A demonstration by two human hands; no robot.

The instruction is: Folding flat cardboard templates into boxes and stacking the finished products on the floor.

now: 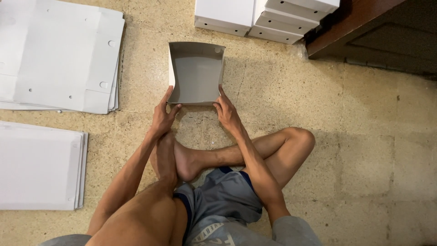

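- Half-folded white cardboard box [195, 73] sits on the floor straight ahead of the seated person, its open side up, side walls raised, grey inside showing; its long axis runs away from the body, toward the finished boxes.
- Speckled tan tile floor [364, 150] bears everything; a dark wooden furniture edge [350, 25] cuts the upper right corner.
- Stacks of flat white cardboard blanks lie to the person's left: one pile [59, 54] with punched holes farther off, another pile [41, 166] nearer the knee, both well apart from the box.
- Finished white boxes [264, 16] are stacked just beyond the half-folded one, not touching it as far as the view shows.
- Crossed bare legs [205, 159] lie between the body and the box.
- Left hand [163, 116] presses the near left corner, fingers up along the left wall, thumb at the near edge.
- Right hand [227, 111] mirrors it on the near right corner, fingers flat to the right wall; both hands bracing more than clasping, equally near.
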